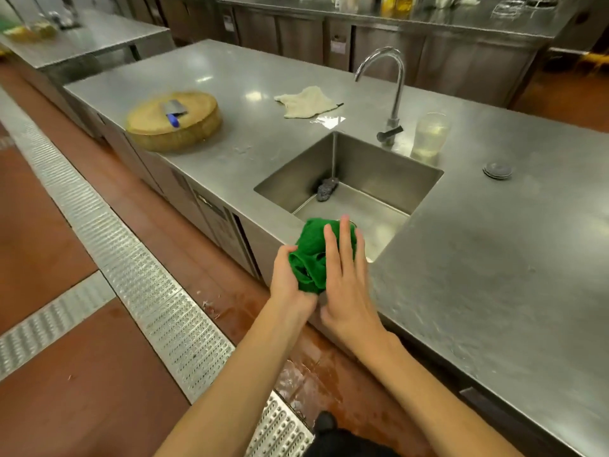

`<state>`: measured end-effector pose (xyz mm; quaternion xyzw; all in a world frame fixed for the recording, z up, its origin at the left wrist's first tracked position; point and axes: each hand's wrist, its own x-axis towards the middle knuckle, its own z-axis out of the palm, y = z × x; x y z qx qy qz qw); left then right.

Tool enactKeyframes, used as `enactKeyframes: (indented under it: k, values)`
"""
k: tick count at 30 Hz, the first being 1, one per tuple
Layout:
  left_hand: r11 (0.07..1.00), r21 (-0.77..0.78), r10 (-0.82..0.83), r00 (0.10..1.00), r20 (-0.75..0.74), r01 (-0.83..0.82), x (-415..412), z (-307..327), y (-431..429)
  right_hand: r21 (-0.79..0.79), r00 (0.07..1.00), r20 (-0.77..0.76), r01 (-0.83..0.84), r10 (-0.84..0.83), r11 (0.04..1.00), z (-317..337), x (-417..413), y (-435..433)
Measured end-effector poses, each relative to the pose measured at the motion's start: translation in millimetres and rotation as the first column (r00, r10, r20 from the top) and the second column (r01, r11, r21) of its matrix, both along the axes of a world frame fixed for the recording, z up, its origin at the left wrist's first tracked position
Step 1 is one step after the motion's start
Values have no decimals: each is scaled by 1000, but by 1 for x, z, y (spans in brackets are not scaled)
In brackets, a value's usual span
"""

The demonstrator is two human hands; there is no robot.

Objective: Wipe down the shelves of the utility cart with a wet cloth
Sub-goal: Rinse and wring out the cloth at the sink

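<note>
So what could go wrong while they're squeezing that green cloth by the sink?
The bunched green cloth sits over the near corner of the steel sink, held by the left hand with the right hand flat against it. Drips could miss the basin and land on the red floor, which already looks wet and could be slippery. Also, the blue-handled cleaver lies uncovered on the round wooden chopping block.

No text, brand, number or sign can be read anywhere. The pale labels [337,46] on the cabinet doors [298,36] along the upper middle of the frame are too small and blurred to make out.
</note>
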<state>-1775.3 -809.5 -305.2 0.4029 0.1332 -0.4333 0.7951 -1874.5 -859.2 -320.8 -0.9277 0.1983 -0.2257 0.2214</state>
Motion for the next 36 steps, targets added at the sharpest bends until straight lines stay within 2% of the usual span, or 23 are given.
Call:
enactKeyframes:
  k: [4, 7, 10, 12, 15, 18, 20, 23, 28, 32, 34, 36]
  values:
    - [993, 118, 21, 998, 59, -28, 26, 13, -34, -112, 986, 25, 164, -163, 980, 12, 48, -42]
    - [940, 322, 25, 966, 258, -110, 44, 16, -57, -120, 985, -54, 154, -161, 981, 17, 69, -78]
    - [906, 409, -92, 890, 446, -112, 54, 26, -79, -147, 973, -85, 201, -215, 968, 29, 86, -116]
    - [930, 366, -173, 846, 504, -27, 57, 33, -91, -128, 958, -70, 267, -278, 955, 38, 95, -137]
    - [988, 146, -122, 834, 537, 50, 62, 26, -117, -62, 928, -23, 370, -372, 927, 52, 109, -162]
    - [996, 81, -68, 801, 594, 25, 73, 29, -142, 55, 907, -48, 420, -418, 906, 61, 126, -172]
    - [996, 79, -15, 820, 572, -37, 92, 40, -167, 26, 908, -39, 419, -418, 908, 63, 138, -175]
    - [997, 56, 13, 890, 456, -44, 125, 48, -201, -74, 918, -83, 382, -387, 921, 67, 159, -188]
    - [985, 41, -171, 959, 225, 166, 182, 45, -239, -93, 912, -178, 358, -369, 929, 72, 181, -228]
    - [967, 104, -241, 968, 65, 234, 227, 46, -284, -201, 878, -85, 448, -472, 871, 62, 198, -241]
    - [956, 99, -280, 960, 32, 275, 232, 59, -299, -271, 850, 24, 512, -526, 815, 60, 204, -242]
    - [954, 91, -289, 957, 29, 286, 233, 67, -310, -351, 860, 82, 498, -504, 793, 58, 210, -243]
